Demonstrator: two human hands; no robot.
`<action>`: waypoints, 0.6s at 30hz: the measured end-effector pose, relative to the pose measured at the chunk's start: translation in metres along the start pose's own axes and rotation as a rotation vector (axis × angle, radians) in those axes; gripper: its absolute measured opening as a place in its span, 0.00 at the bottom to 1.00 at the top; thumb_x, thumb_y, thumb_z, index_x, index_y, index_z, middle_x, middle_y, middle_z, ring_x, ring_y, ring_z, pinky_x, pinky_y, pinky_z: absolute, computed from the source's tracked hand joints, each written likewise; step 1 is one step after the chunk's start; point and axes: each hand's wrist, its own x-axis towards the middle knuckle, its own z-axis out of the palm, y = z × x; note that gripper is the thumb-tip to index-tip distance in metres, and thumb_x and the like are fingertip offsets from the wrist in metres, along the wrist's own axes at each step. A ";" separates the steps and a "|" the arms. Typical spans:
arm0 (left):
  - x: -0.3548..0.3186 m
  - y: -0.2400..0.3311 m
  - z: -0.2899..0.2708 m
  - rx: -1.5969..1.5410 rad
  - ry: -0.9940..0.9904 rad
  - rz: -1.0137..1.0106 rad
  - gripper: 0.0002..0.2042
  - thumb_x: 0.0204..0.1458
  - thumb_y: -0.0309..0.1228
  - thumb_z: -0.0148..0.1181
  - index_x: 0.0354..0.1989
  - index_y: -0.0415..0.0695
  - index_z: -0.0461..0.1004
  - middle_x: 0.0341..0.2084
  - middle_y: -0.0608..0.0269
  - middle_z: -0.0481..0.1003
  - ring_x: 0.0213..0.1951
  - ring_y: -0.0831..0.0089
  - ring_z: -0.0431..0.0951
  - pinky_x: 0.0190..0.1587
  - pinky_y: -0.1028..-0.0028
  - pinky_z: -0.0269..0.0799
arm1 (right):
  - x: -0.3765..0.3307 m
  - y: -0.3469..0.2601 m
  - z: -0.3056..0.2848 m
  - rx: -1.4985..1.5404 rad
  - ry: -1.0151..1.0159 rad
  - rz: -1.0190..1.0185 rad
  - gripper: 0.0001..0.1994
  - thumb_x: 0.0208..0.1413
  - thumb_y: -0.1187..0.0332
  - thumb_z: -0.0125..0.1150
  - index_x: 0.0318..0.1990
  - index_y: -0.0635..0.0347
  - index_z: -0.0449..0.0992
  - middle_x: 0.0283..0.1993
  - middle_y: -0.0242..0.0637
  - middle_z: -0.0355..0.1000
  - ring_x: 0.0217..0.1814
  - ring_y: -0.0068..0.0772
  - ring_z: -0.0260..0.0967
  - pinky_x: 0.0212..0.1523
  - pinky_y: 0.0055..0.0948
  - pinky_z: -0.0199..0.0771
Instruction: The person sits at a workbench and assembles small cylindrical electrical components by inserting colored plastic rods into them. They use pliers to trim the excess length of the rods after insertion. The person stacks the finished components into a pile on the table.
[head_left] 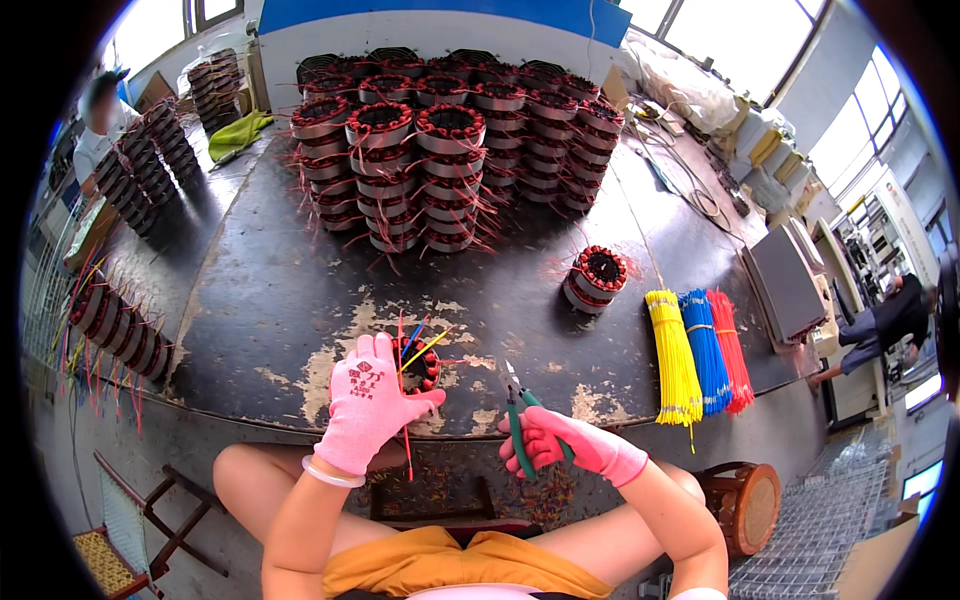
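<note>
My left hand [362, 408], in a pink glove, rests around the left side of a small motor stator [430, 372] near the table's front edge. Its thumb reaches across the near side, partly hiding the stator. Yellow [424, 350], blue and red lead wires stick up out of the stator, and a red wire [408, 452] hangs over the edge. In my right hand [590, 448], also gloved in pink, are green-handled pliers [516, 425]. Their jaws point up and away, apart from the stator, and look slightly parted.
Stacks of wound stators [385, 165] fill the far table; a short stack [597, 278] stands nearer at right. Beside it lie yellow [673, 355], blue [706, 350] and red [731, 350] wire bundles. More stators line the left [118, 325]. Two other people are farther off. A wooden stool [742, 508] stands at right.
</note>
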 end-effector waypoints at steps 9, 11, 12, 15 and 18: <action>0.002 0.003 -0.005 0.008 -0.016 0.001 0.45 0.35 0.59 0.77 0.52 0.36 0.68 0.45 0.51 0.72 0.48 0.54 0.78 0.50 0.61 0.75 | 0.018 -0.013 0.010 -0.049 -0.008 0.064 0.35 0.66 0.37 0.50 0.63 0.62 0.68 0.49 0.40 0.78 0.45 0.32 0.80 0.47 0.30 0.80; 0.000 0.000 -0.002 -0.011 0.013 0.014 0.44 0.34 0.56 0.79 0.53 0.36 0.68 0.45 0.49 0.72 0.47 0.51 0.78 0.49 0.59 0.75 | 0.020 -0.014 0.012 -0.069 0.003 0.066 0.35 0.66 0.37 0.49 0.62 0.63 0.69 0.49 0.41 0.78 0.45 0.32 0.80 0.47 0.29 0.81; 0.000 -0.002 -0.003 -0.012 0.009 0.006 0.44 0.34 0.56 0.79 0.53 0.36 0.68 0.46 0.49 0.72 0.48 0.51 0.78 0.49 0.59 0.75 | 0.021 -0.015 0.013 -0.079 0.009 0.067 0.35 0.66 0.36 0.49 0.61 0.63 0.70 0.49 0.41 0.78 0.45 0.32 0.80 0.46 0.29 0.81; -0.001 -0.004 0.000 -0.011 0.016 0.024 0.45 0.34 0.55 0.80 0.54 0.35 0.68 0.46 0.49 0.72 0.48 0.51 0.78 0.50 0.59 0.74 | 0.023 -0.019 0.020 -0.059 0.062 0.037 0.33 0.67 0.38 0.49 0.58 0.63 0.71 0.44 0.40 0.78 0.40 0.31 0.80 0.41 0.29 0.81; 0.000 -0.004 0.000 -0.023 -0.005 0.011 0.45 0.33 0.54 0.80 0.54 0.35 0.67 0.46 0.49 0.72 0.49 0.52 0.77 0.51 0.59 0.73 | 0.029 -0.013 0.016 -0.164 0.165 -0.056 0.30 0.68 0.41 0.50 0.55 0.64 0.72 0.38 0.37 0.78 0.33 0.29 0.78 0.33 0.28 0.78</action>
